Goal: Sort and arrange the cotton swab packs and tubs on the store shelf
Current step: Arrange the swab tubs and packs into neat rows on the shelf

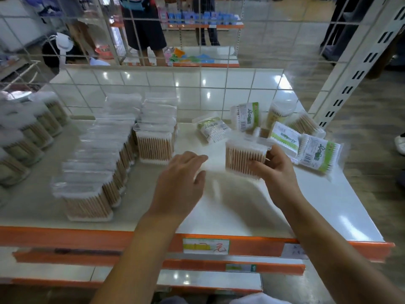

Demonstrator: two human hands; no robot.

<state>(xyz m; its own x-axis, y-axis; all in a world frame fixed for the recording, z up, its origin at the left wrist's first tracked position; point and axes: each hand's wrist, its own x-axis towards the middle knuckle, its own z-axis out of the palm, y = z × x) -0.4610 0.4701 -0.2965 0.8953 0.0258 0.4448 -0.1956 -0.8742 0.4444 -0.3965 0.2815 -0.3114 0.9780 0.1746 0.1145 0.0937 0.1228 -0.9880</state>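
Right hand is gripping a clear tub of wooden-stick swabs, fingers curled round its right end, holding it upright over the white shelf. Left hand is hovering just beside it, fingers relaxed and spread, holding nothing; motion blur is making contact hard to judge. Stepped rows of matching tubs are standing to the left. Green-labelled swab packs are lying jumbled behind the held tub, near the shelf's right edge.

Glossy white shelf, wooden-stemmed swabs
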